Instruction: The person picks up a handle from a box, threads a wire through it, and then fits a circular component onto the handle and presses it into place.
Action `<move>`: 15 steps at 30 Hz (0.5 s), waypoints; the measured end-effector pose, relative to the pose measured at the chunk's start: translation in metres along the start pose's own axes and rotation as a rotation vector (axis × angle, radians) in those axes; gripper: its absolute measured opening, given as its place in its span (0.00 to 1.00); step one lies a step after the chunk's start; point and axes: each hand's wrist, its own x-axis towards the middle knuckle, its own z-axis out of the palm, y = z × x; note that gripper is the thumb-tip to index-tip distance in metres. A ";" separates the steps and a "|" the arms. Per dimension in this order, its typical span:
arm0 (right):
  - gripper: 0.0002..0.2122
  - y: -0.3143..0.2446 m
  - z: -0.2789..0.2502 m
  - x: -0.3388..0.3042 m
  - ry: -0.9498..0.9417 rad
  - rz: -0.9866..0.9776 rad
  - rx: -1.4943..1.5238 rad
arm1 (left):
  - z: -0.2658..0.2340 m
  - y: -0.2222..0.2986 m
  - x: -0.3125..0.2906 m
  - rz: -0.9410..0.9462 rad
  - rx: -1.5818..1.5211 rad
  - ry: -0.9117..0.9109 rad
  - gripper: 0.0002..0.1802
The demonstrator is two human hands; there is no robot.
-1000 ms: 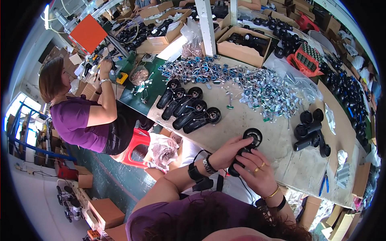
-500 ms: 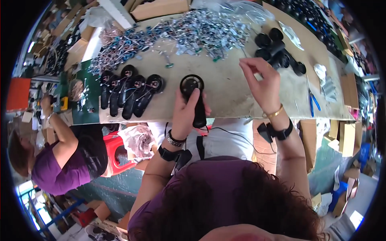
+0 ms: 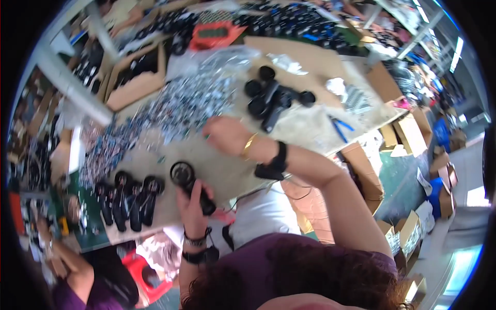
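Note:
My left hand [image 3: 192,206] is wrapped round the handle of a black round-headed housing [image 3: 183,174], shaped like a handheld fan body, with its ring-shaped head facing up. My right hand [image 3: 227,135] is closed at the near right edge of a heap of small wired parts [image 3: 191,103]. A speck of green shows by its fingertips, but motion blur hides what they pinch. Left of my left hand lie several similar black housings [image 3: 135,199] in a row, with small round parts and wires in their heads. More black round-headed pieces [image 3: 271,98] are piled beyond my right hand.
Blue-handled pliers [image 3: 341,128] lie at the table's right side, near crumpled white plastic [image 3: 337,87]. A cardboard box [image 3: 137,77] of black parts stands at the back left. Another person's arm [image 3: 72,258] is at the lower left, beside a red stool [image 3: 150,279].
The whole view has swung and tilted. My right hand has gone from raised over the table's right to the edge of the parts heap. My left hand still holds the black housing.

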 end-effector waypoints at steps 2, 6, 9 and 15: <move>0.08 -0.001 0.017 0.006 0.011 0.035 -0.083 | 0.005 0.001 0.000 0.010 -0.025 -0.036 0.06; 0.08 0.006 0.029 0.014 0.002 -0.034 -0.225 | 0.007 0.009 -0.005 -0.007 -0.073 0.033 0.07; 0.07 0.019 0.029 0.020 -0.029 -0.031 -0.260 | 0.012 0.010 0.000 -0.046 -0.107 0.024 0.08; 0.10 0.030 -0.018 0.014 0.235 0.130 0.131 | 0.012 0.008 0.008 -0.015 -0.076 -0.002 0.10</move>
